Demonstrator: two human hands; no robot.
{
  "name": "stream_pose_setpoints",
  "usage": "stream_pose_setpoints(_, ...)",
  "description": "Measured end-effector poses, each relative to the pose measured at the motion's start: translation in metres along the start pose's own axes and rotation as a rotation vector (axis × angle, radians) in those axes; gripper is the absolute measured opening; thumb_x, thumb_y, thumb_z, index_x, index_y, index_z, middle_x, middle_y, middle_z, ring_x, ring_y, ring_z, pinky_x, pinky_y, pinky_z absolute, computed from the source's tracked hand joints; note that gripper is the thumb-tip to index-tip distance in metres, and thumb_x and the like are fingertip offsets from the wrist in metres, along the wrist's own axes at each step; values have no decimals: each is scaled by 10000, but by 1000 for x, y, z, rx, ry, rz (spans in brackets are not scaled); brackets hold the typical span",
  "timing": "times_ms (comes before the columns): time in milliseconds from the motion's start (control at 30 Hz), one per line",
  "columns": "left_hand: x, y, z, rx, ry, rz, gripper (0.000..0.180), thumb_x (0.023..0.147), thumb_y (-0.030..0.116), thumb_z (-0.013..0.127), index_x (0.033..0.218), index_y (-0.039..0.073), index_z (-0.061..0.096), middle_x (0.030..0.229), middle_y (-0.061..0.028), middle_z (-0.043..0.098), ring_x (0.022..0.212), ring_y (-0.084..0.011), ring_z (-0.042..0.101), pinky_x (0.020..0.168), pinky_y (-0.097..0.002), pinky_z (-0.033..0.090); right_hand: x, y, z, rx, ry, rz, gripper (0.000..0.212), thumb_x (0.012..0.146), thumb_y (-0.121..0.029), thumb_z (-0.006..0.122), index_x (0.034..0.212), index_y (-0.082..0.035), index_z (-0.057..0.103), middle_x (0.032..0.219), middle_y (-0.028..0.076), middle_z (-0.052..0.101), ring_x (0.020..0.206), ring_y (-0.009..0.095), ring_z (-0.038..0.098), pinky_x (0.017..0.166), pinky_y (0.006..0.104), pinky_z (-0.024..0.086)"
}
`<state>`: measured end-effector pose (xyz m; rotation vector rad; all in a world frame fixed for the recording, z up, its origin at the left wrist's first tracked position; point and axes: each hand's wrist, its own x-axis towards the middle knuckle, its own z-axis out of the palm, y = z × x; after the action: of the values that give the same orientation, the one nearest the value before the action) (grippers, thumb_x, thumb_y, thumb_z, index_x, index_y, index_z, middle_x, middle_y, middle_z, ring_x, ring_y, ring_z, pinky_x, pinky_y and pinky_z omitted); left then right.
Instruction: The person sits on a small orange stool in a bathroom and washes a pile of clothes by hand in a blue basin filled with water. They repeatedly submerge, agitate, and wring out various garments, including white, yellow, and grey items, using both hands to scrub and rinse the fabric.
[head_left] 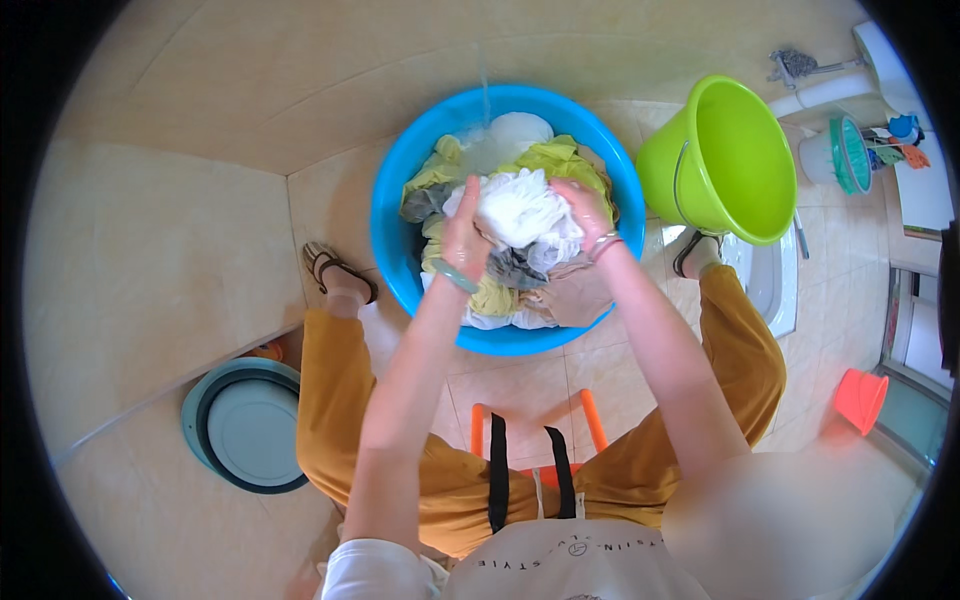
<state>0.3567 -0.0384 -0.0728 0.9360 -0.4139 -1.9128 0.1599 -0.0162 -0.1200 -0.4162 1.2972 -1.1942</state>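
Gripping crumpled white cloth (520, 208), both hands, round blue basin (392, 215)

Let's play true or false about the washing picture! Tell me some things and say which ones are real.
1. Both hands hold a white cloth. True: the left hand and the right hand grip it from either side.
2. The big tub is red. False: it is blue.
3. The green bucket stands right of the tub. True.
4. The tub holds only one cloth. False: yellow-green and grey clothes lie in it too.
5. The person is barefoot. False: a sandal shows on the left foot.
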Motion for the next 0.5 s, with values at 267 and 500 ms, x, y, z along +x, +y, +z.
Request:
stream_pose_setpoints(267,-18,51,13,493,-10,-48,681,770,-122,549,1407,39,371,1217,-139,544,1043,-212,580,848,-311,502,-53,-63,6,-1305,22,-406,538,724,-383,734,1202,-173,606,1307,37,537,1221,231,468,1003,470,347)
stream_pose_setpoints(500,-20,72,39,752,-181,164,587,805,-96,542,1366,23,417,1141,-148,607,996,-183,595,835,-285,502,-62,-73,14,-928,-27,-413,280,867,-215,580,1121,-97,586,878,103,694,755,247,671,726,328,514)
